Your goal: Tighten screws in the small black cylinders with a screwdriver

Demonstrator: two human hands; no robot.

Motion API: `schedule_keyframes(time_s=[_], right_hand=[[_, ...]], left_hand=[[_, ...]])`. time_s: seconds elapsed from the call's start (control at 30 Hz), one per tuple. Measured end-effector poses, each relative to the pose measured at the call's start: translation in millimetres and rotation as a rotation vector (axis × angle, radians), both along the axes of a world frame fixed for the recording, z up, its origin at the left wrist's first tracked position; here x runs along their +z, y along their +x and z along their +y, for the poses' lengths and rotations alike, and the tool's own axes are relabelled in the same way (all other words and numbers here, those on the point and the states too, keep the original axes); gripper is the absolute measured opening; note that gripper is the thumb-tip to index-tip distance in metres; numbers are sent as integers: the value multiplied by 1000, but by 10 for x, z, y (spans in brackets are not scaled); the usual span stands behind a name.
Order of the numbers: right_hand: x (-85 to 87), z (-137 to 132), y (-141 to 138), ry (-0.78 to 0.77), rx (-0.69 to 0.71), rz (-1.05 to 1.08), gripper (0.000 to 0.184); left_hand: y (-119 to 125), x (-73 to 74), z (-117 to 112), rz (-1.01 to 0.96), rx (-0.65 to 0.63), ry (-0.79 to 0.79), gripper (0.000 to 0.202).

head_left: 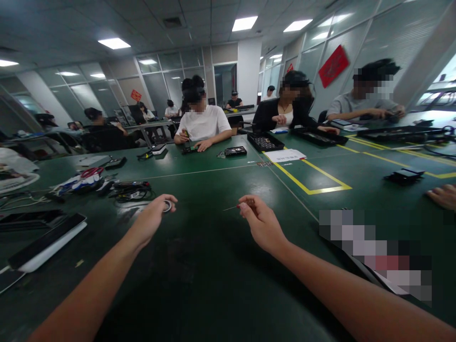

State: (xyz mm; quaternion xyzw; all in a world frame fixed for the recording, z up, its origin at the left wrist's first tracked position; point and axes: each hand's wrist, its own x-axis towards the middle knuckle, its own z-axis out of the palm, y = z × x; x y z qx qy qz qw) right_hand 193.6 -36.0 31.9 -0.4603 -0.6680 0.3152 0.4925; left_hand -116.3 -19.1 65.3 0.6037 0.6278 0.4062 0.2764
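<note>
My right hand point(261, 218) is closed around the reddish-brown handle of a small screwdriver point(233, 208). Its thin shaft points left, toward my other hand. On the left, my left hand point(156, 216) has its fingers curled on a small pale ring-shaped thing point(167, 205) with a dark middle; its exact kind is too small to make out. Both hands are held over the green tabletop point(199, 256), a short gap apart, and the screwdriver's tip does not touch the ring.
Bundled black cables point(131, 191) and a long black-and-white box point(48, 244) lie on the left. Yellow tape point(322, 191) marks the table at right, near a small black device point(406, 175). Black trays point(265, 142) stand farther back, before seated people. A co-worker's hand point(443, 195) rests at the right edge.
</note>
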Motion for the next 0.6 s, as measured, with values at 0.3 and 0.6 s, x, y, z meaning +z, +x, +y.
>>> schedule_keyframes(time_s=[0.3, 0.6], right_hand=[[73, -58, 13, 97, -58, -87, 22], [-4, 1, -12, 81, -34, 45, 20]], left_hand=[[1045, -518, 105, 192, -185, 180, 21], [993, -644, 94, 303, -318, 287, 22]])
